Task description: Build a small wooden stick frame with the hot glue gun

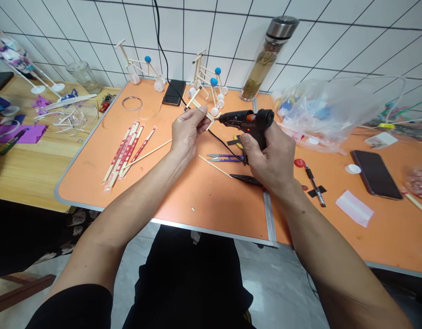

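My right hand (270, 157) is wrapped round the grip of a black hot glue gun (247, 121), whose nozzle points left. My left hand (187, 130) pinches short wooden sticks (208, 115) right at the nozzle tip. Both hands hover over the orange table (183, 192). Just below them lie small purple-handled scissors (224, 157), a bare wooden stick (214, 166) and black pliers (247, 179). The gun's black cord runs back to the wall.
Wrapped chopsticks (125, 153) lie to the left. Stick models with blue balls (211, 84), a phone (174, 92) and a bottle (267, 57) stand at the back. A plastic bag (320, 114), another phone (376, 173) and a pen (313, 185) sit on the right. A wooden table (29, 160) adjoins left.
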A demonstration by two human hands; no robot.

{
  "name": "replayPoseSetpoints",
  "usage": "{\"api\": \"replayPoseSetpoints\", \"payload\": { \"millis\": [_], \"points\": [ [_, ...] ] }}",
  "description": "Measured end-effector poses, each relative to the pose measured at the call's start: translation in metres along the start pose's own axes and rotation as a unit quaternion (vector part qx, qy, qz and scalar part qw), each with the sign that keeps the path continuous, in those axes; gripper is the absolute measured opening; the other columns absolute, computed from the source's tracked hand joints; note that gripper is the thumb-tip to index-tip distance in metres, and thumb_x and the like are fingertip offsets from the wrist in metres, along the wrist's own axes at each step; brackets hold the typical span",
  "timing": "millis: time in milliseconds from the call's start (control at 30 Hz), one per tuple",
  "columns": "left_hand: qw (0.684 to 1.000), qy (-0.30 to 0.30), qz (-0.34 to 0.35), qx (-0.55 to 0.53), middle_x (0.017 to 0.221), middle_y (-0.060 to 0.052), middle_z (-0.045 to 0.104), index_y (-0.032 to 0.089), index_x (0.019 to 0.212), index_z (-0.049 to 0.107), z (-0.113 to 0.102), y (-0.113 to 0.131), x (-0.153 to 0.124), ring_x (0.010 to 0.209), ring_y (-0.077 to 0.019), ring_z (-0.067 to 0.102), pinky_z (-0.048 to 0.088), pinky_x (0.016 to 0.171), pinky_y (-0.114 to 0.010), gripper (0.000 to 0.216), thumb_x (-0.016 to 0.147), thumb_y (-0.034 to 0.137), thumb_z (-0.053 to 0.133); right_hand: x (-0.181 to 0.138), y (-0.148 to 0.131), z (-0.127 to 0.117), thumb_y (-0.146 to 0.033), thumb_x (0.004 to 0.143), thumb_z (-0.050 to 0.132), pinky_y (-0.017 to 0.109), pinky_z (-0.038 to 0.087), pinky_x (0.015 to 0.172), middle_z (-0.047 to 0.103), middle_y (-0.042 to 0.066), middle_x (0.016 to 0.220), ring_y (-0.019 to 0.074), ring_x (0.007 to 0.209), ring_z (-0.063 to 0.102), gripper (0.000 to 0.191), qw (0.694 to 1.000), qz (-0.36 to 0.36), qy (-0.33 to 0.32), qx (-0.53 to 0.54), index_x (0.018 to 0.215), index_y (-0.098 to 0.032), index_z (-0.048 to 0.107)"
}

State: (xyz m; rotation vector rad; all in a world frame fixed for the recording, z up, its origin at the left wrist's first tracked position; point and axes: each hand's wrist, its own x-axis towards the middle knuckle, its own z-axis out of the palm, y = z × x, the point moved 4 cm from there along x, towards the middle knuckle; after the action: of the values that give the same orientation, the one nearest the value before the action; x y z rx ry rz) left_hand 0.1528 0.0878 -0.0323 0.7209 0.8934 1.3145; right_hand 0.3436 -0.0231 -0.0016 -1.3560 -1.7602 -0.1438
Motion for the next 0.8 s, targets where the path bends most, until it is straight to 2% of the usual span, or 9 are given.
{"api": "replayPoseSetpoints", "payload": {
  "millis": [300, 567, 800],
  "points": [
    [1.0, 0.003, 0.002, -0.004, 0.077, 0.002, 0.077, 0.022, 0.081, 0.077, 0.0004, 0.0004, -0.0009, 0.085, -0.013, 0.079, 0.064, 0.086, -0.025, 0.027, 0.082, 0.036, 0.1, 0.0008, -0.0006, 0.0005, -0.067, 0.109, 0.054, 0.048, 0.06, 0.077, 0.072, 0.009, 0.092, 0.0307, 0.083, 0.07, 0.047, 0.999, 0.021, -0.018, 0.027, 0.122, -0.026, 0.072],
    [1.0, 0.002, 0.005, 0.008, 0.078, 0.002, 0.078, 0.023, 0.085, 0.078, -0.0015, -0.0014, 0.0023, 0.081, -0.0113, 0.078, 0.063, 0.079, -0.021, 0.029, 0.083, 0.042, 0.099, 0.0012, -0.002, 0.001, -0.065, 0.109, 0.055, 0.047, 0.059, 0.074, 0.071, 0.009, 0.091, 0.0295, 0.081, 0.069, 0.044, 1.0, 0.005, -0.014, 0.025, 0.121, -0.026, 0.073],
    [1.0, 0.007, 0.004, 0.0, 0.077, 0.001, 0.078, 0.025, 0.081, 0.078, -0.0018, 0.0006, 0.0021, 0.082, -0.0128, 0.078, 0.064, 0.081, -0.025, 0.029, 0.081, 0.043, 0.101, -0.0007, 0.0028, -0.0016, -0.068, 0.11, 0.052, 0.044, 0.055, 0.067, 0.065, 0.005, 0.08, 0.0262, 0.07, 0.063, 0.05, 1.0, 0.001, 0.03, 0.001, 0.125, -0.026, 0.073]
  ]
}}
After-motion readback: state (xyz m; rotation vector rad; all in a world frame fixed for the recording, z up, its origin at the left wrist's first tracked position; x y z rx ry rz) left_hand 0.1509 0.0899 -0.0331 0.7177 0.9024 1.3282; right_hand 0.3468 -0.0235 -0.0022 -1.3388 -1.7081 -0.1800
